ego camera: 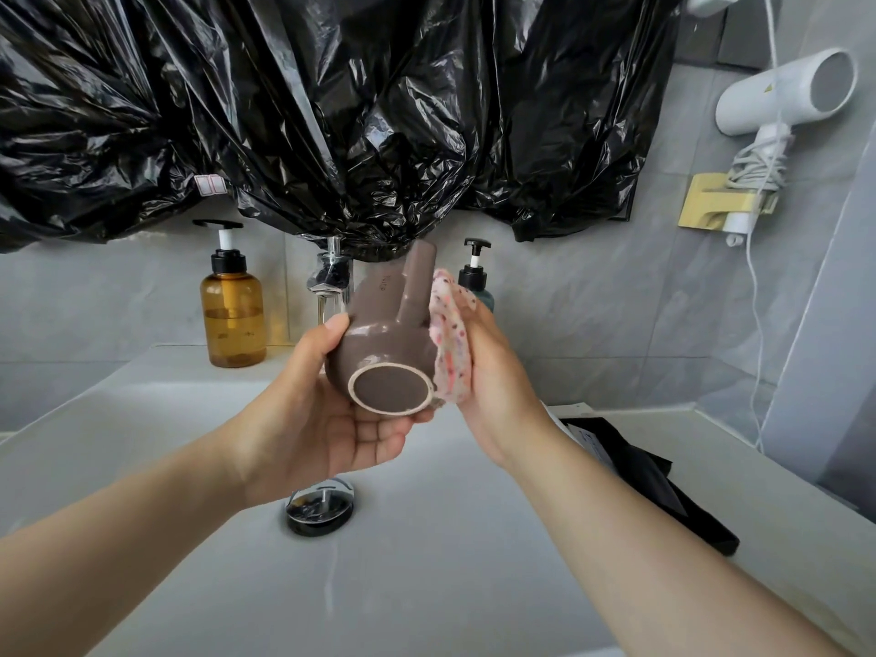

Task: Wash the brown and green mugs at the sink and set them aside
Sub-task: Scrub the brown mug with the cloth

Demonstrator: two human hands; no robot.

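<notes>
My left hand grips the brown mug above the white sink, with the mug's round base turned toward me and its handle pointing up. My right hand holds a pink speckled cloth and presses it against the mug's right side. The mug's mouth faces away and is hidden. I see no green mug.
A chrome tap stands behind the mug, an amber pump bottle to its left and a dark pump bottle to its right. The chrome drain lies below my hands. A black item lies on the right counter. Black plastic sheeting covers the wall.
</notes>
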